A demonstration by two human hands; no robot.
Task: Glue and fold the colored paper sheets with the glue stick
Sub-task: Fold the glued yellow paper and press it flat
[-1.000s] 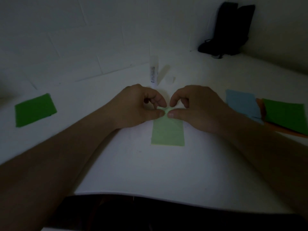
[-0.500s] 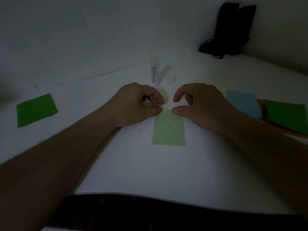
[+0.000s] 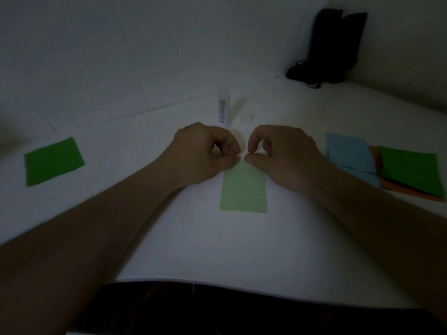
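Both hands, left point(image 3: 203, 154) and right point(image 3: 281, 157), pinched the far edge of a thin, floppy light-green sheet point(image 3: 244, 192) on the surface point(image 3: 217, 250), likely best handled by its corners.

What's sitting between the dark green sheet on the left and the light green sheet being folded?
In the head view, only the left hand and its forearm cross the bare white table between the dark green sheet and the light green sheet.

Dim room corner, type unclear: white table point(image 3: 242, 250) against white tiled wall point(image 3: 96, 56); black bag point(image 3: 331, 49) in corner.
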